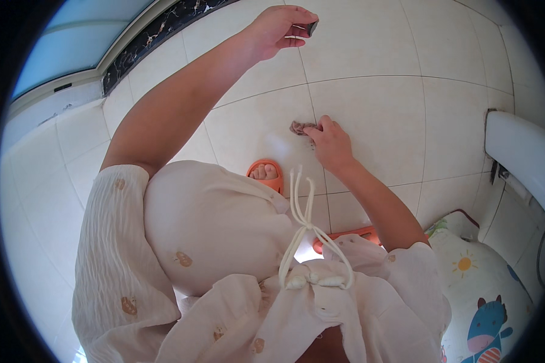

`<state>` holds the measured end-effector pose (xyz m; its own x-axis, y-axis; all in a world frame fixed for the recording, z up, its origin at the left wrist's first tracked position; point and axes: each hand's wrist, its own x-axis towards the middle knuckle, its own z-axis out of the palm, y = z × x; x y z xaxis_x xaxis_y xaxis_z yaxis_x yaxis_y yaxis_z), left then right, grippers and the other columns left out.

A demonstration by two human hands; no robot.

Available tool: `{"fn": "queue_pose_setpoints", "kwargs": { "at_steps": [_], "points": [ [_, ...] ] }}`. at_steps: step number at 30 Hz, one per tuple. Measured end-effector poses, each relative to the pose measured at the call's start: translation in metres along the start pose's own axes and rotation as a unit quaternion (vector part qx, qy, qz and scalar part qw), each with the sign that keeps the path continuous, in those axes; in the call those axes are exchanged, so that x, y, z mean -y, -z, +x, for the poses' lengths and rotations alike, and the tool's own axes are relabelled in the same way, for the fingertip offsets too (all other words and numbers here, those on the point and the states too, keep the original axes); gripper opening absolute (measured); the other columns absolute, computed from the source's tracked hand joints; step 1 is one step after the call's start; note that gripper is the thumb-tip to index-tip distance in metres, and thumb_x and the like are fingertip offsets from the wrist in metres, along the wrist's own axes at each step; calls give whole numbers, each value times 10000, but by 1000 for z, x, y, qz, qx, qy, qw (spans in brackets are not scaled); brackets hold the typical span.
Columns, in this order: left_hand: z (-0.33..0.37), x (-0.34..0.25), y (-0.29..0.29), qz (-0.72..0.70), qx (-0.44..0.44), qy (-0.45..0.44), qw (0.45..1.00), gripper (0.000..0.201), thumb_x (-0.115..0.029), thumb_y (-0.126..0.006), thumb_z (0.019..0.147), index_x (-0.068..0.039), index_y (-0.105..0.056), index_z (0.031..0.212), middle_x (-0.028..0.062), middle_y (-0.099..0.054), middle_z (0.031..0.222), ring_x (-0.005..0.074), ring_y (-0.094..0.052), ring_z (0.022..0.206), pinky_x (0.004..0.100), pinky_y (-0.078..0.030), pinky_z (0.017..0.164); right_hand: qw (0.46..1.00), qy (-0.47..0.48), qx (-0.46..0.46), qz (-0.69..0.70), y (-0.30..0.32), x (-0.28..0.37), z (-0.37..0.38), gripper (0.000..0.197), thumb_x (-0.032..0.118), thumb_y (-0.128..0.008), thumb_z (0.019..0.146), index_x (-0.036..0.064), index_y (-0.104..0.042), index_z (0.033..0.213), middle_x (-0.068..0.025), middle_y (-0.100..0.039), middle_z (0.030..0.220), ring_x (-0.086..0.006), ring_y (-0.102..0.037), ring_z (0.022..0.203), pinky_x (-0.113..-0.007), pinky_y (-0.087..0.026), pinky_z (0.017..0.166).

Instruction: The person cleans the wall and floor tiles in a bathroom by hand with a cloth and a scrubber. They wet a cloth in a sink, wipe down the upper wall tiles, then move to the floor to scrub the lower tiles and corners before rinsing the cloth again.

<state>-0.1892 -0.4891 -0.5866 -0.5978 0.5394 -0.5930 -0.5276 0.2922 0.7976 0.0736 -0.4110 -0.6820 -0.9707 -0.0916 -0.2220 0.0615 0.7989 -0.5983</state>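
My left hand (280,31) reaches out over the far part of the tiled floor, its fingers curled. A small dark object (312,28) is pinched at its fingertips, too small to name. Lower and a bit to the right, my right hand (334,144) presses a crumpled brownish cloth (299,127) with its fingers against the pale floor tiles (369,121). Some dark specks lie on the floor beside the cloth. The cloth's end under the fingers is hidden.
An orange slipper (275,184) with my foot in it is just below the cloth; another orange slipper (321,245) is partly hidden by my clothing. A white fixture (519,151) stands at the right, above a cartoon-printed cover (466,278). A black marbled sill (145,45) edges the upper left.
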Motion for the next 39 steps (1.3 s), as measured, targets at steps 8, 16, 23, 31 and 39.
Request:
{"fn": "queue_pose_setpoints", "kwargs": {
  "at_steps": [8, 16, 23, 31, 39],
  "points": [
    [-1, 2, -6, -7, 3, 9, 1000, 130, -212, -577, 906, -100, -632, 941, -21, -603, 858, 91, -550, 806, 277, -452, 741, 999, 9, 30, -34, 1, 14, -12, 297, 103, -575, 813, 151, -633, 1101, -96, -493, 1026, -273, -543, 902, -378, -526, 729],
    [0, 0, -16, 4, 2, 21, 1000, 126, -207, -581, 902, -95, -623, 940, -14, -602, 863, 92, -551, 814, 277, -455, 736, 985, 112, 84, -98, 6, 26, -12, 262, 116, -566, 814, 154, -620, 1067, -91, -498, 1041, -277, -551, 898, -336, -545, 679],
    [-6, 3, -7, -8, 6, 14, 1000, 130, -195, -649, 852, -81, -613, 902, -1, -585, 857, 109, -556, 811, 286, -469, 734, 970, 196, 75, -125, -4, 11, -33, 96, 126, -594, 772, 105, -642, 853, -95, -518, 998, -270, -568, 859, -338, -552, 609],
    [-7, 4, 3, -6, -7, 6, 1000, 120, -194, -640, 852, -82, -625, 891, 3, -592, 848, 108, -555, 795, 278, -468, 725, 963, 190, 112, -158, 8, -10, -60, 59, 123, -621, 737, 73, -623, 770, -92, -521, 1011, -268, -568, 864, -330, -558, 588],
    [3, 14, 7, 0, 31, -2, 1000, 141, -216, -586, 904, -95, -637, 958, -32, -613, 847, 76, -563, 794, 259, -465, 718, 988, 51, 81, -119, 27, -34, -105, 64, 103, -626, 741, 66, -633, 792, -108, -493, 962, -283, -562, 815, -359, -541, 578]
  ]
}}
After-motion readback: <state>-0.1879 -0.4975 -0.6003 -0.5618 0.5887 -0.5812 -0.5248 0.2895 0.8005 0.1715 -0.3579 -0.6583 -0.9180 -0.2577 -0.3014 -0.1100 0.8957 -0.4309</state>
